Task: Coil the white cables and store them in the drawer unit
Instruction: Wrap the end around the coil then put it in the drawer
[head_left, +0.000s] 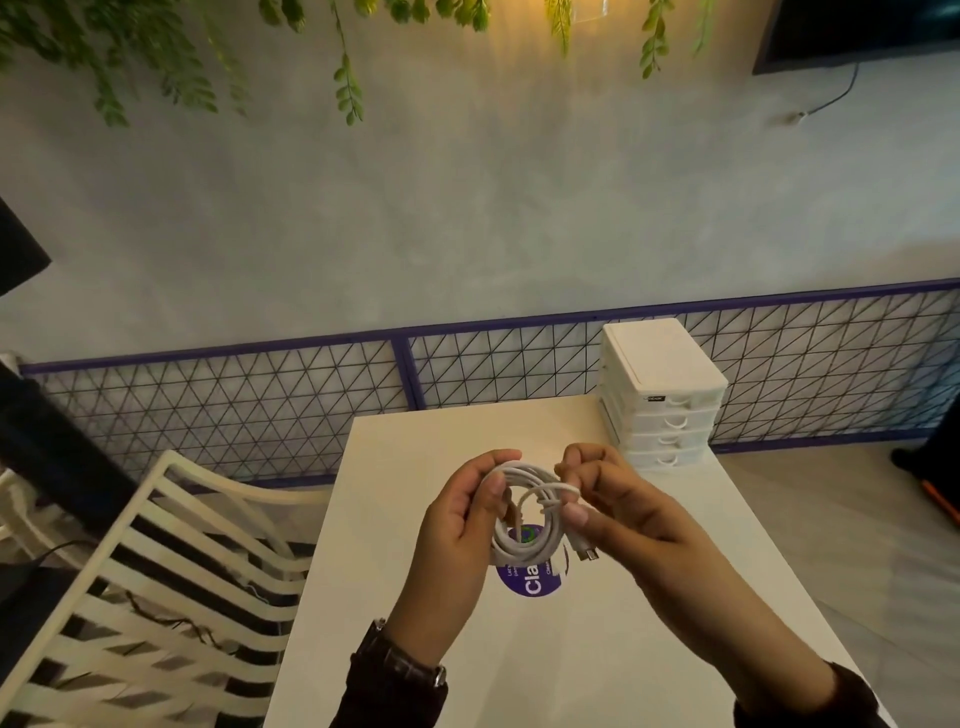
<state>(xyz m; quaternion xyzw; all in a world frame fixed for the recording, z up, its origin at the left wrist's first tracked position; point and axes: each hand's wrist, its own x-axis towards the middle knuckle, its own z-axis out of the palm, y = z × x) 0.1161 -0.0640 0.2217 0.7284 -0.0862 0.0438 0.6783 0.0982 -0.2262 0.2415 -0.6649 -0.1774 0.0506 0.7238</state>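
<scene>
A white cable (530, 543) is wound into a loose coil and held above the white table (395, 467). My left hand (457, 530) grips the left side of the coil. My right hand (618, 499) pinches the cable's end strand at the coil's upper right; a metal plug hangs below that thumb. The white drawer unit (662, 400) stands at the table's far right corner, its four drawers closed.
A round purple sticker (535, 584) lies on the table beneath the coil. A white slatted chair (171, 587) stands left of the table. A wire-mesh panel with a purple frame (405, 374) runs along the wall behind.
</scene>
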